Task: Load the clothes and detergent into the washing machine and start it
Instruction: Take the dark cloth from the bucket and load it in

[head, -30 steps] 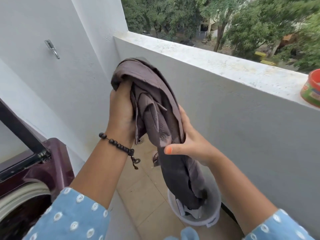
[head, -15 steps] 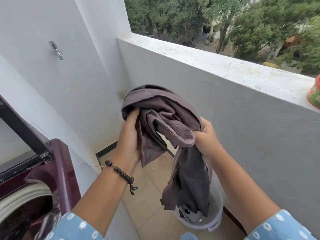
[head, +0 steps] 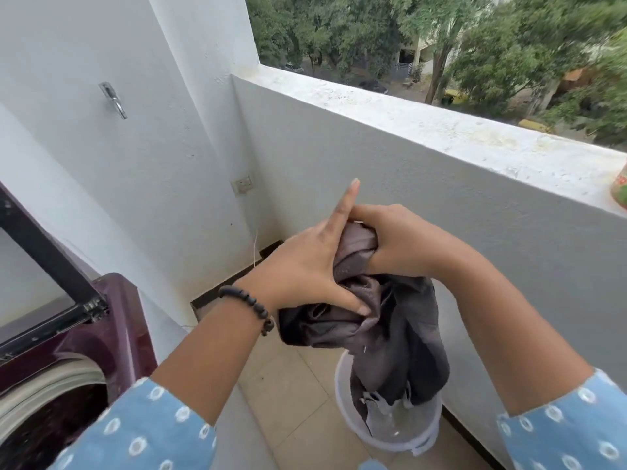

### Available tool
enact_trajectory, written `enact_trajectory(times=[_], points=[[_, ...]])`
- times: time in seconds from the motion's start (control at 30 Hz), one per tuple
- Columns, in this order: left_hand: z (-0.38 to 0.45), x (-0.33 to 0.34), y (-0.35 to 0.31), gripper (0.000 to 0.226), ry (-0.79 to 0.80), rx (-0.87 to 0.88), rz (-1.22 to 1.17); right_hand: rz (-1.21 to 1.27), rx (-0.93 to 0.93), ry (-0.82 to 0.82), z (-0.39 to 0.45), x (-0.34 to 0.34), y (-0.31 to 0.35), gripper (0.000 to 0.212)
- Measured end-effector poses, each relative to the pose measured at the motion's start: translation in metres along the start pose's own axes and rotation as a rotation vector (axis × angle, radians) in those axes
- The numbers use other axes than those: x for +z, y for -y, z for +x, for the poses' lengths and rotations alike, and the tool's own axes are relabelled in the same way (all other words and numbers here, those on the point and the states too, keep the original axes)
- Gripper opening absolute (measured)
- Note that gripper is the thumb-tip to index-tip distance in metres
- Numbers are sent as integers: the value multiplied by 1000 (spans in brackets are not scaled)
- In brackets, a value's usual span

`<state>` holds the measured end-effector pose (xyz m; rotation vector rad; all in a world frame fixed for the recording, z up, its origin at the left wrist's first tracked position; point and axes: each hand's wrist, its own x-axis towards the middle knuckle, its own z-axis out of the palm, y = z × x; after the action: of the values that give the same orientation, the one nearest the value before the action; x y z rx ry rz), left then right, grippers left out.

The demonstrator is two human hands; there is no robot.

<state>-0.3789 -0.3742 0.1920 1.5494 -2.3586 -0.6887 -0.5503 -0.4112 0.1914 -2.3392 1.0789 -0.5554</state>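
the left hand (head: pixel 307 266) presses its thumb into a bunched grey-brown garment (head: pixel 383 320) while its index finger points straight up and away; its other fingers are hidden behind the cloth, so i read it as pinching the fabric. the right hand (head: pixel 395 242) is curled tight around the top of the same garment, touching the left hand at the fingertips. both forearms come out of light blue sleeves (head: pixel 142 432) with white dots at the near edge, and a dark beaded bracelet (head: pixel 249 305) sits on the left wrist.

the garment hangs down from both hands, its lower end dropping into a white plastic bucket (head: pixel 390 439) on the tiled floor (head: pixel 288 395) just below, near the right wall. some paler cloth shows inside the bucket.

at the near left stands a maroon top-loading washing machine (head: pixel 112 334), its lid (head: pixel 40 266) raised and its drum opening (head: pixel 51 425) dark; it is well apart from the garment.

farther off, a white wall carries a metal hook (head: pixel 113 100) and a wall socket (head: pixel 242 185) in the corner. a white parapet (head: pixel 441 130) runs along the right, with a red and green container (head: pixel 621 193) at its right edge, cut off by the frame. beyond the parapet are green trees (head: pixel 475 45).
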Motion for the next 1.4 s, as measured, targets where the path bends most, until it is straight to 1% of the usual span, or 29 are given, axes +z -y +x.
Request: enact_trajectory(times=[0.03, 0.07, 0.13, 0.17, 0.27, 0.3, 0.37, 0.4, 0.43, 0.47, 0.5, 0.57, 0.67, 0.73, 0.8, 0.9, 0.93, 0.97, 1.1, 1.17, 1.23, 1.3, 1.37, 1.4], points=[[5, 4, 0, 143, -23, -9, -67, 18, 24, -2, -1, -2, -1, 46], [8, 9, 1, 137, -63, -27, -141, 50, 50, -5, -3, -4, -3, 50], [10, 15, 5, 121, -138, -56, -222, 164, 77, -8, -9, -2, -9, 53], [10, 16, 7, 114, -168, -51, -237, 270, 80, -15, -13, 1, -12, 54], [13, 11, 12, 99, -226, -14, -354, 715, 85, -59, -25, 14, -30, 60], [13, 8, 14, 95, -229, -3, -424, 822, 98, -64, -29, 19, -37, 66], [14, 0, 16, 90, -243, 23, -539, 931, 142, -22, -39, 30, -49, 80], [16, -4, 16, 87, -264, 39, -581, 948, 168, 16, -44, 38, -55, 83], [16, -8, 16, 85, -289, 52, -625, 948, 197, 46, -48, 47, -60, 81], [17, -12, 17, 83, -305, 64, -670, 933, 226, 50, -51, 54, -64, 75], [17, -16, 18, 81, -308, 75, -697, 912, 251, 20, -52, 57, -67, 65], [15, -23, 20, 75, -303, 84, -690, 861, 273, -107, -52, 52, -73, 46], [10, -30, 20, 64, -311, 97, -664, 796, 236, -297, -51, 30, -76, 29], [9, -31, 21, 60, -336, 108, -702, 761, 185, -373, -53, 16, -70, 27], [10, -32, 20, 57, -403, 125, -772, 771, 136, -403, -53, 11, -58, 30], [17, -28, 12, 51, -557, 151, -932, 858, 85, -349, -52, 22, -42, 32], [19, -25, 8, 50, -607, 153, -983, 889, 74, -314, -51, 28, -39, 36], [21, -22, 4, 48, -656, 153, -1020, 922, 69, -278, -52, 35, -38, 46], [26, -15, -1, 45, -802, 140, -1166, 999, 73, -159, -57, 50, -47, 106], [28, -17, 1, 42, -864, 111, -1267, 1039, 95, -123, -59, 56, -50, 123], [30, -20, 0, 41, -921, 70, -1344, 1049, 112, -111, -58, 60, -53, 132], [33, -20, -2, 39, -941, 40, -1390, 1038, 136, -116, -55, 64, -53, 133], [34, -16, -4, 41, -952, 22, -1406, 1064, 151, -162, -49, 66, -49, 130], [33, -13, -4, 47, -954, 13, -1405, 1099, 151, -212, -45, 68, -45, 121]])
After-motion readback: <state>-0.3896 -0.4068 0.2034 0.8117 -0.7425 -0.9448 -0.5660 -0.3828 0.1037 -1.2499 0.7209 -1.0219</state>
